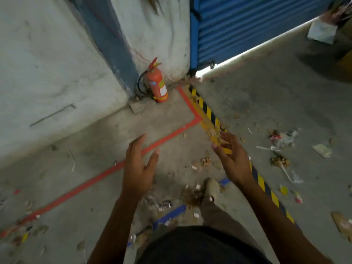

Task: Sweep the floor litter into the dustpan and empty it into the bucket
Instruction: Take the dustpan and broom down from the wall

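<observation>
Left hand (140,168) and right hand (231,159) are held out ahead of the body, each grip spread and holding nothing; judged a reach made with no tool yet taken up. Litter (282,137) lies loose on the concrete floor (266,82), thickest by the shoe (210,187) and right of the striped tape (207,111); none is gathered. No broom, dustpan or bucket is in view, so their places cannot be stated. A fire extinguisher (157,82) stands in the wall corner near the blue shutter (247,25). The pale object at top right is blurred and unidentified.
</observation>
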The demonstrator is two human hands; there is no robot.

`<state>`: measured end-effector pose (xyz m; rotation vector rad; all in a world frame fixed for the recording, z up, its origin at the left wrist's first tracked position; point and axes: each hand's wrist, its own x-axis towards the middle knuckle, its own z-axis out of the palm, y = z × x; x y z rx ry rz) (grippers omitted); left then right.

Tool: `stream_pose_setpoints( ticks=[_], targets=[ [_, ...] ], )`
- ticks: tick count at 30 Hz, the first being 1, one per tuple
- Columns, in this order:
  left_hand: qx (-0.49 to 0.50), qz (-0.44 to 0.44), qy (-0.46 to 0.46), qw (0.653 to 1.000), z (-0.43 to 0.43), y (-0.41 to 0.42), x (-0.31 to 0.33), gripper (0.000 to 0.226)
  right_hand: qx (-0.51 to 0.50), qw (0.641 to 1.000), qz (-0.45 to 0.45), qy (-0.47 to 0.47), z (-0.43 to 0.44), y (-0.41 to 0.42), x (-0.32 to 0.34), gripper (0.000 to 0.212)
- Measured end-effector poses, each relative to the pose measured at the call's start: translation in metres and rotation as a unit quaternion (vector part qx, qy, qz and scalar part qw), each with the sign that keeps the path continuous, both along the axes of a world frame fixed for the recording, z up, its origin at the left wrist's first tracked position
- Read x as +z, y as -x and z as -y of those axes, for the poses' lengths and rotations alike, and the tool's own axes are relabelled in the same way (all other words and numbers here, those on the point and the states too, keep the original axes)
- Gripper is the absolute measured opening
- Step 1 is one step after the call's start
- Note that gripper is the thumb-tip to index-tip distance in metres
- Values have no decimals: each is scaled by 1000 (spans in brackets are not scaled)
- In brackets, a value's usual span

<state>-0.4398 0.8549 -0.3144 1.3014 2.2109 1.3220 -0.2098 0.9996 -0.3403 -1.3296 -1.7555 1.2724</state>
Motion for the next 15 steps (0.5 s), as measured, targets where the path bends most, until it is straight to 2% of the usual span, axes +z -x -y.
stream_pose_setpoints(
  ticks=[3,6,8,10,12,15],
  targets=[
    [-8,-20,-7,1000,-78,37,14,55,23,999,-21,-11,-83,34,23,72],
    [-9,-62,-23,998,-149,82,29,58,27,998,-35,-45,-156,76,48,57],
    [-12,-84,-41,996,-195,117,39,57,30,996,-52,-64,-201,112,64,39],
    [-10,-80,-62,995,-243,156,50,56,35,993,-72,-87,-244,155,79,27],
    [9,-72,-81,994,-295,201,61,57,28,989,-82,-119,-287,203,90,28],
    [16,-62,-114,991,-375,272,86,52,10,981,-96,-171,-352,275,108,46]
  ],
)
